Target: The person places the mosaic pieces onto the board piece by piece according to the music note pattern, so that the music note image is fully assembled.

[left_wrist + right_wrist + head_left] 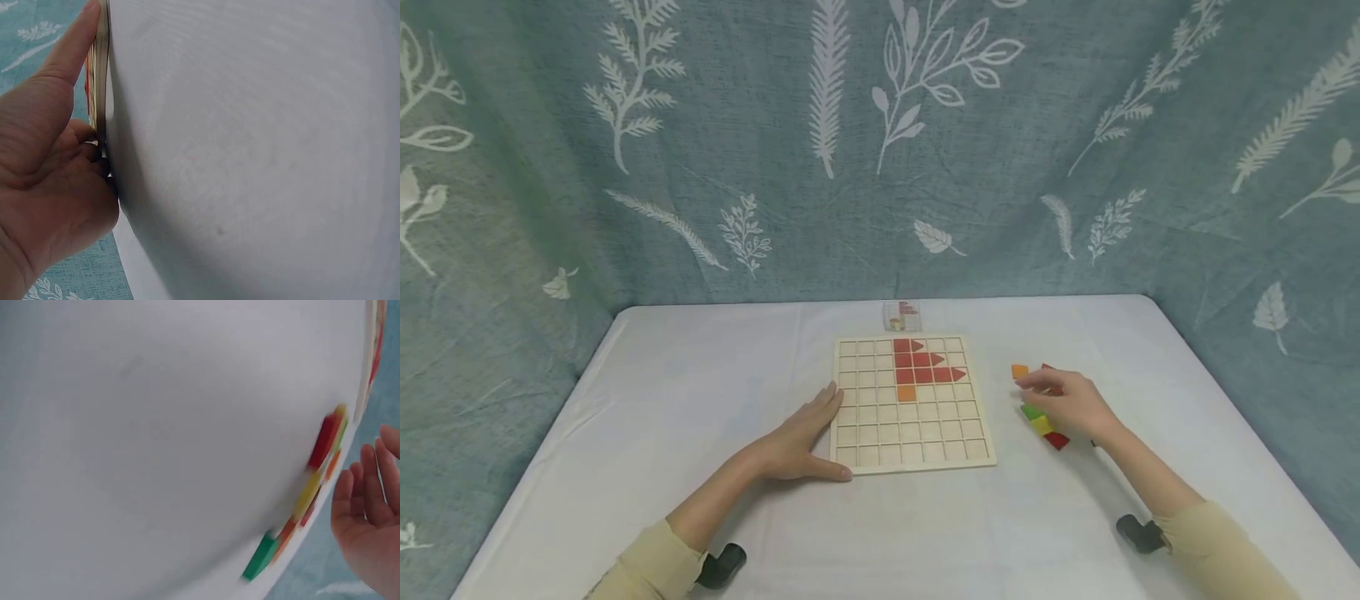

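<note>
A pale square grid board [865, 435] lies on the table, bearing three rows of red tiles [922, 375] that end in triangles, and one orange square tile [907, 393] below them. My left hand [797, 442] rests against the board's lower left corner, fingers along its left side and thumb at its front edge. Over a loose group of tiles to the right hovers my right hand [1066, 403], its fingers loosely bent, nothing visible between them. Around it lie an orange tile [1019, 371], a light green tile [1032, 412], a yellow tile [1042, 425], a red tile [1057, 441] and a dark green tile [259, 557].
Behind the board lies a small card [902, 317] printed with a similar pattern. A white cloth covers the table [722, 358], and a teal leaf-patterned curtain [760, 125] hangs behind it and along the sides. Black wrist-worn devices [722, 567] stick out below both sleeves.
</note>
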Demonstrator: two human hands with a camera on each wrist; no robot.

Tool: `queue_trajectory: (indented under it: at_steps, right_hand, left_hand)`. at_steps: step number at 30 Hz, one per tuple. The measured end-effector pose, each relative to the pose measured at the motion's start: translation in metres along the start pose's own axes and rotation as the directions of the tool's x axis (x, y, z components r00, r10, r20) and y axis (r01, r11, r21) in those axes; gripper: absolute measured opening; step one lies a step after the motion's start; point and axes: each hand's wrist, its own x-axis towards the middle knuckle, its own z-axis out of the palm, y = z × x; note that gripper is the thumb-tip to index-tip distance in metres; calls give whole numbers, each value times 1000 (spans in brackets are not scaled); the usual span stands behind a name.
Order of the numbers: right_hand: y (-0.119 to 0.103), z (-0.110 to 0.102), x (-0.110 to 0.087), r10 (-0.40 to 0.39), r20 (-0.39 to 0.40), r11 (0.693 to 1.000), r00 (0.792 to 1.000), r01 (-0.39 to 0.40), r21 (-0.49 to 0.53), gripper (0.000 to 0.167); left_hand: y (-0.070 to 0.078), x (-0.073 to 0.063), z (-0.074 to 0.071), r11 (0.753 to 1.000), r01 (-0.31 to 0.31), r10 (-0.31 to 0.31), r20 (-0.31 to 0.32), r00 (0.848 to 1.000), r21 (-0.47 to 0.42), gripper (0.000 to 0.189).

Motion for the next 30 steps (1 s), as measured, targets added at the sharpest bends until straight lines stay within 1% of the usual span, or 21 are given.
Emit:
queue_trajectory:
  at_steps: [1,4,7,12,18,23,30]
  right_hand:
    - [3,-2,-2,6,1,1000,1000,-6,-11,28]
    - [11,-6,-6,-11,16,999,1000,11,-32,27]
    - [15,-7,-8,-12,30,999,999,14,-51,26]
    - [13,-3,-8,-3,31,997,1000,6,-83,28]
    - [10,3,-3,-8,8,994,1000,9,-110,30]
    - [10,7,0,-45,-12,989,999,43,-142,30]
    - [13,4,0,-117,26,984,993,119,-136,26]
  left_hand:
    - [0,0,0,1000,-2,2,-1,1000,-1,119]
    - [-2,0,0,1000,-12,12,-2,1000,2,119]
    - [-3,0,0,1000,-19,19,-3,1000,5,119]
    - [-2,1,1,1000,-19,19,-4,1000,5,120]
    - [-2,1,2,1000,-14,14,-5,1000,9,120]
    - [-1,0,1,1000,-11,11,-9,1000,8,119]
    - [1,-1,1,1000,-12,12,-8,1000,7,118]
